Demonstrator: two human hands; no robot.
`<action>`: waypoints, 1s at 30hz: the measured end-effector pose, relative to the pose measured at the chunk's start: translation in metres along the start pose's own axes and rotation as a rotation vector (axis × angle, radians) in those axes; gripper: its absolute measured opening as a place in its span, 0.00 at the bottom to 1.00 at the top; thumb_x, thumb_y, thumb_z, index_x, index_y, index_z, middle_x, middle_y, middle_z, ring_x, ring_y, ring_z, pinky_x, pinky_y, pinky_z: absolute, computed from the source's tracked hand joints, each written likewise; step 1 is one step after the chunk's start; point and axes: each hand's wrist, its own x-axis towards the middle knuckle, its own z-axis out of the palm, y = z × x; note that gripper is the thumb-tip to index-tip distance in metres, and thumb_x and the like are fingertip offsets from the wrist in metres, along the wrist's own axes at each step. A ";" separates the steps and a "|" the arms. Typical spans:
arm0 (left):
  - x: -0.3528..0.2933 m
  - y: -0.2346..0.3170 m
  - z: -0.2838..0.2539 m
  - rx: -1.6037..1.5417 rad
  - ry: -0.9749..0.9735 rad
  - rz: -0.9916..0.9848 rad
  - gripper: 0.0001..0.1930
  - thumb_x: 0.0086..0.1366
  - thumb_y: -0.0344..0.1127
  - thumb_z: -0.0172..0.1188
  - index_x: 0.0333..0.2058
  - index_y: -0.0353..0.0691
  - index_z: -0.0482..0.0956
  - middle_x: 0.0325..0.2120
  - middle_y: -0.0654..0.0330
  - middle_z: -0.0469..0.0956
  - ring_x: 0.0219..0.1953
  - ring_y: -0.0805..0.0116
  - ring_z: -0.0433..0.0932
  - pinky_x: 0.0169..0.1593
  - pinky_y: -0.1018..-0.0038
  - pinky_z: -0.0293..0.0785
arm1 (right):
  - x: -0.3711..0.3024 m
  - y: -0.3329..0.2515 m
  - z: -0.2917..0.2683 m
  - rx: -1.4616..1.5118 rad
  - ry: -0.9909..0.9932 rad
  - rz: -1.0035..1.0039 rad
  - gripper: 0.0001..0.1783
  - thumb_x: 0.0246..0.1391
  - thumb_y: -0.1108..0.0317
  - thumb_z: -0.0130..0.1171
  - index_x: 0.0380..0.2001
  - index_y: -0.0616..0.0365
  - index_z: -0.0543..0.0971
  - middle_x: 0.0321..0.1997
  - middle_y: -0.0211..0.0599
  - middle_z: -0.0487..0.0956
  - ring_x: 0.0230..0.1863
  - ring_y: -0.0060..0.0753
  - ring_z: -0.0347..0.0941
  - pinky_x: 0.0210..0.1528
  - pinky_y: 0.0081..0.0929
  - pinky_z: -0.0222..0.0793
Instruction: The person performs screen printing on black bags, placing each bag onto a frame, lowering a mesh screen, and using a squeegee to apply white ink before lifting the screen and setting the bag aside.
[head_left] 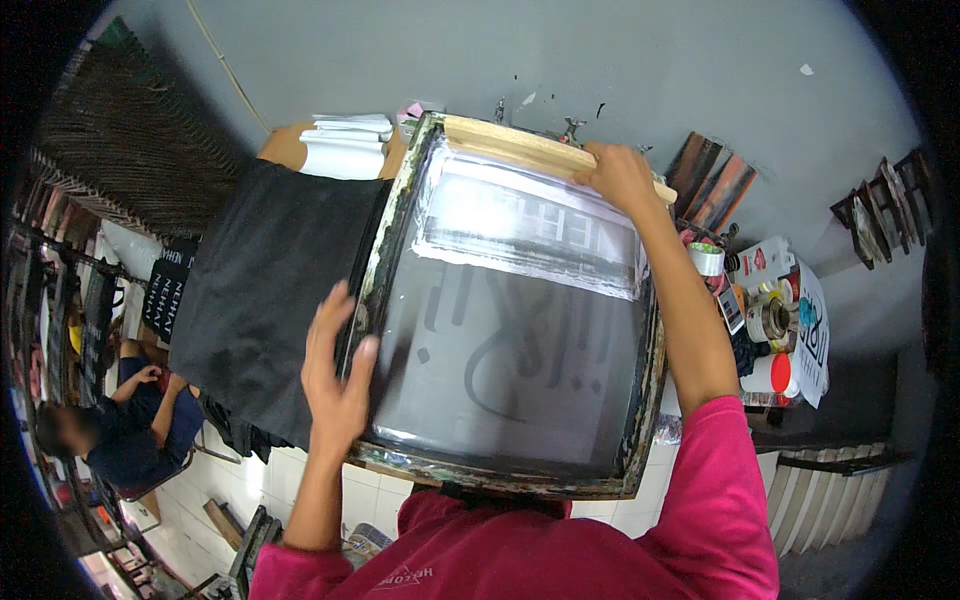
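The right hand (618,173) is closing around a pale wooden squeegee (510,142), its fingers wrapping over the bar toward the bar's right end. The left hand (338,395) is standing wide, thumb apart from the fingers, and is holding nothing; it is hovering or resting beside the left edge of the screen frame (500,484), blurring a little, so whether it is touching the frame I cannot tell.

The squeegee is lying along the far end of the frame, one bar running nearly its full width. One frame is sitting in front of the person, its mesh (520,410) showing one dark, faint, script-like design below one shiny pale band (490,220). One large black cloth (265,280) is spreading just left of the frame. One stack of white sheets (345,150) is lying beyond the cloth on a tan tabletop (285,150). At least three dark bars (715,180) are leaning against the wall to the right, and nearer, one roll of tape (708,260), one phone (731,310) and one red-lidded tub (768,374) are crowding together among other containers.

A grey wall (680,60) is rising behind the work, and pale floor tiles (275,475) are showing below. At left, another person (150,430) is sitting near dark racks (50,330).
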 end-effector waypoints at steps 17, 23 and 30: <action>0.233 -0.026 0.135 0.440 -0.479 0.269 0.20 0.56 0.49 0.71 0.41 0.40 0.87 0.33 0.50 0.87 0.41 0.50 0.84 0.47 0.48 0.75 | -0.049 -0.015 -0.002 -0.077 -0.059 0.163 0.39 0.41 0.26 0.68 0.37 0.53 0.88 0.32 0.44 0.87 0.37 0.50 0.85 0.41 0.46 0.78; 0.194 -0.015 0.110 0.380 -0.462 0.292 0.17 0.56 0.44 0.72 0.39 0.39 0.88 0.32 0.48 0.86 0.36 0.52 0.85 0.44 0.55 0.77 | -0.084 -0.034 -0.009 -0.123 -0.059 0.136 0.38 0.41 0.25 0.67 0.34 0.53 0.88 0.30 0.43 0.86 0.36 0.47 0.85 0.39 0.44 0.78; 0.128 -0.021 0.083 0.322 -0.437 0.334 0.14 0.55 0.37 0.72 0.39 0.38 0.87 0.36 0.52 0.86 0.39 0.49 0.83 0.44 0.60 0.79 | -0.151 -0.048 0.011 -0.014 0.189 0.003 0.23 0.36 0.46 0.78 0.27 0.53 0.83 0.29 0.35 0.81 0.34 0.44 0.81 0.35 0.42 0.76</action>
